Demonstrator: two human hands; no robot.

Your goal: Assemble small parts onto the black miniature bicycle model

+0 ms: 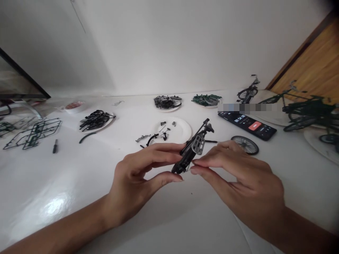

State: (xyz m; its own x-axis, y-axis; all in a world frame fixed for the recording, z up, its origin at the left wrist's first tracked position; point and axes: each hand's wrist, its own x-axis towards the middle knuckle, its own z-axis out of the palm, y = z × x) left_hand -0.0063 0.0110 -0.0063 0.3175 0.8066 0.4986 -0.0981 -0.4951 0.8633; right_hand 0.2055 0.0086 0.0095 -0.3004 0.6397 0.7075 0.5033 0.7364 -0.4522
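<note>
A small black model bicycle frame (pixel 187 155) is held up over the white table, tilted, with its saddle toward the upper right and a grey rack on it. My left hand (pixel 143 176) grips its lower left end between thumb and fingers. On the frame's right side, my right hand (pixel 233 173) pinches a thin grey piece (pixel 188 167) between thumb and index finger, close against the frame. Just beyond my right hand a loose spoked wheel (pixel 245 145) lies on the table. Behind my left fingers is a paper plate (pixel 185 129) with small black and grey parts.
Plates with black parts (pixel 96 120), more black parts (pixel 167 102) and green parts (pixel 206 99) stand farther back. A phone (pixel 247 124) lies at right, near assembled model bicycles (pixel 312 109). Green sprues (pixel 34 134) and a small screwdriver (pixel 55 146) are at left.
</note>
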